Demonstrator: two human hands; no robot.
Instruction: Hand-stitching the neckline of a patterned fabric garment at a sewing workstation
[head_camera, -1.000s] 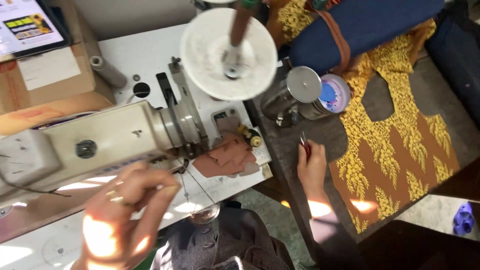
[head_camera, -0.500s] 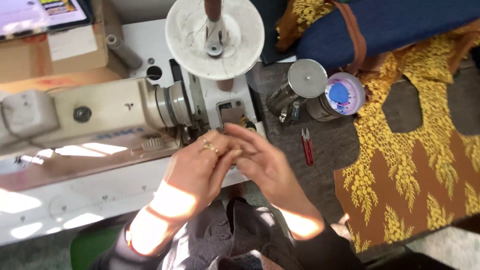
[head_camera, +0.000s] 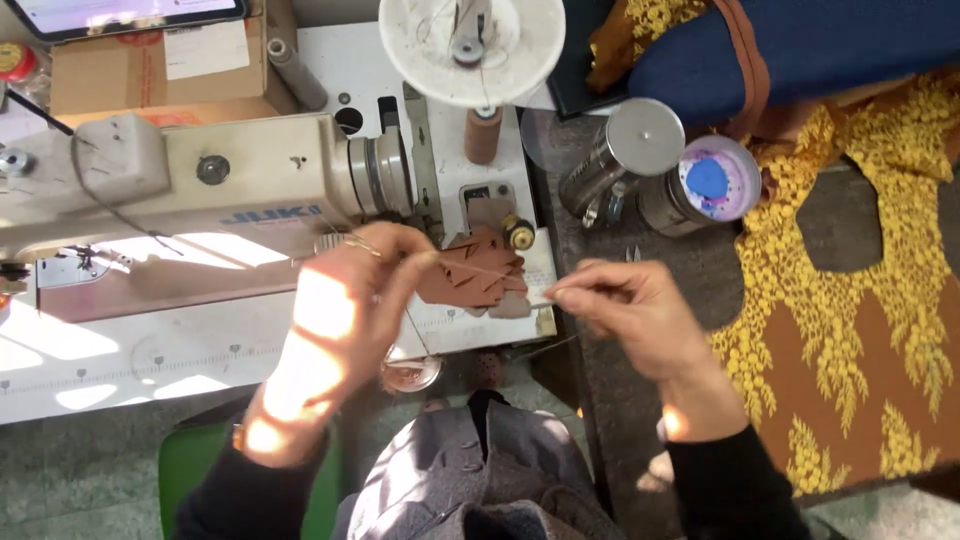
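Note:
My left hand is in front of the cream sewing machine, fingers pinched on one end of a thin thread. My right hand is further right, its fingertips pinched on the other end of the thread, which runs taut between the two hands. Under the thread lies a brown piece of patterned cloth on the machine's white bed. A ring shows on my left hand.
A large white thread cone stand and a brown spool stand behind the machine. Two metal tins, one with a blue-and-white lid, sit to the right. Yellow-and-brown printed fabric covers the right table. A cardboard box is at upper left.
My hands were close together over the brown cloth; now they have drawn apart, the right hand moving right, stretching the thread between them. The camera has shifted slightly.

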